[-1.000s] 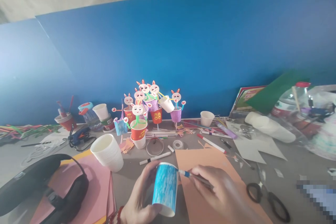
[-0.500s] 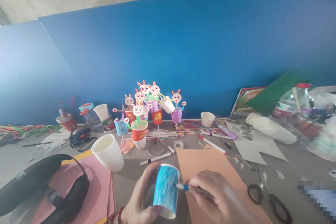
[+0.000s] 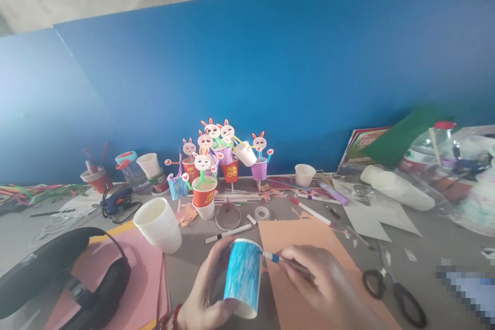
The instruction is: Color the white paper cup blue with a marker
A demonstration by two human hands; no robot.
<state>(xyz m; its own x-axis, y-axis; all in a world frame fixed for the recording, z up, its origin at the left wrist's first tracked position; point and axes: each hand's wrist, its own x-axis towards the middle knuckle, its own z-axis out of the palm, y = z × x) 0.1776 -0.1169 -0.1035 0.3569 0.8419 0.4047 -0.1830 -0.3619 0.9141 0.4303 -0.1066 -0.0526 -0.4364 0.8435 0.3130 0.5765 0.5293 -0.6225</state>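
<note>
A paper cup [image 3: 243, 277], its side streaked with blue over white, lies tilted in my left hand [image 3: 211, 289], thumb and fingers wrapped round it. My right hand [image 3: 319, 281] pinches a blue marker [image 3: 273, 257], whose tip meets the cup's right side near the rim. Beneath the right hand is a sheet of orange paper [image 3: 296, 299]. To the left stands a stack of white paper cups [image 3: 158, 224]. A white marker [image 3: 228, 233] lies just beyond the blue cup.
Rabbit-faced cup figures [image 3: 203, 185] crowd the back middle. Black-handled scissors [image 3: 394, 289] lie right, near cut white paper [image 3: 381, 216]. A black headset-like object [image 3: 104, 289] rests on pink paper [image 3: 149, 268] at left. A tape roll [image 3: 262, 213] and red marker [image 3: 311, 211] lie ahead.
The marker tip has moved up the cup's right side, toward the rim. My left hand still holds the cup, which has shifted very slightly left.
</note>
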